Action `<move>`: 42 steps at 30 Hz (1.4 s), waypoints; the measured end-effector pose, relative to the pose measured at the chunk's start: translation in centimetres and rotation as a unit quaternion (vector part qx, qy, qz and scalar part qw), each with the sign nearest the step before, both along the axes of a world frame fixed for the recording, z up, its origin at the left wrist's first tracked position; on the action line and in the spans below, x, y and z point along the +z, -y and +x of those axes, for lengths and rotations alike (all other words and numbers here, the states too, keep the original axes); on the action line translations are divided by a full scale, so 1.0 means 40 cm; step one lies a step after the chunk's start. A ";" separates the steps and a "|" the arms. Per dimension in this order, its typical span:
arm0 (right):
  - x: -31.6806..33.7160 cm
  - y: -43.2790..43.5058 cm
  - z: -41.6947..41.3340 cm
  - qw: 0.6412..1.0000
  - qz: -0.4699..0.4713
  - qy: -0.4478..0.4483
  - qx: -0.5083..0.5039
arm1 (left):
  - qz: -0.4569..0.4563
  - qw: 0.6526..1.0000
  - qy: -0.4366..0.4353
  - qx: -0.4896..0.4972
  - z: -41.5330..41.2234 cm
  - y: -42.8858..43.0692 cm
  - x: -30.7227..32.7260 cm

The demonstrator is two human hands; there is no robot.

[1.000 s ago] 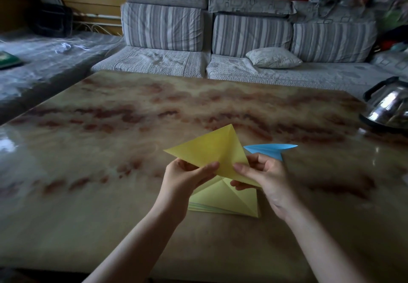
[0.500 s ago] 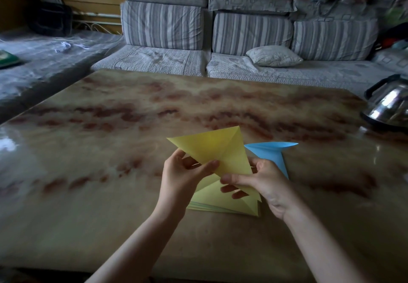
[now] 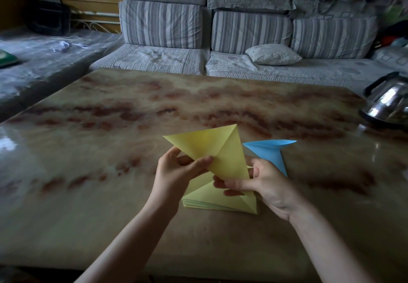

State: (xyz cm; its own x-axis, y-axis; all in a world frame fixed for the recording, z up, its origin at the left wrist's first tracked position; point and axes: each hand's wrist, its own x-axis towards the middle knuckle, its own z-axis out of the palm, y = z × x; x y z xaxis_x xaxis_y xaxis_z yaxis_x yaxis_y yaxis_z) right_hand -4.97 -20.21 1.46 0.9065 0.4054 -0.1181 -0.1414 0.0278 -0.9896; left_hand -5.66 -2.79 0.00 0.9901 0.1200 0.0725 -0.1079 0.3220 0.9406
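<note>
Above paper stack (image 3: 220, 202) on table (image 3: 99, 183) | folded yellow sheet (image 3: 212, 150) was held up | left hand (image 3: 176, 174) pinched its left edge, right hand (image 3: 267, 185) pinched btm tip | judged best: corners aligned, then creased w/ thumb

Two folded papers (image 3: 212, 148) (image 3: 267, 152), one stack (image 3: 212, 197), one kettle (image 3: 390, 104)

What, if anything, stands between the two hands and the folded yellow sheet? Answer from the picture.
Nothing visible does. The left hand and the right hand both pinch the folded yellow sheet, held above the yellow stack. The blue paper lies off to the right.
</note>
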 end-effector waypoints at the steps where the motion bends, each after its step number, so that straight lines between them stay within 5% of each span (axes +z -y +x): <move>1: 0.000 0.004 -0.001 1.000 0.013 -0.006 0.011 | -0.003 1.000 -0.002 -0.001 0.002 -0.005 0.000; 18: -0.004 0.052 0.005 0.981 0.047 -0.028 0.188 | 0.018 1.000 -0.006 0.015 0.008 -0.029 0.012; 26: -0.012 0.003 0.001 0.999 -0.003 -0.024 -0.044 | 0.029 0.999 -0.013 -0.029 -0.007 0.010 -0.005; 42: -0.030 -0.018 -0.013 0.998 0.003 0.002 -0.064 | -0.127 0.988 -0.018 0.084 0.030 -0.074 0.030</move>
State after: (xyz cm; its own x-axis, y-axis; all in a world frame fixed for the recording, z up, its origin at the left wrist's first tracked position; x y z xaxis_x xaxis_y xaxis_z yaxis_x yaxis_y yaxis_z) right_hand -5.49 -19.50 0.28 0.9515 0.2865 -0.1118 -0.1317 0.0511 -0.9900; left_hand -4.46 0.16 1.20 0.9561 0.2926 -0.0156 -0.1480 0.5283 0.8360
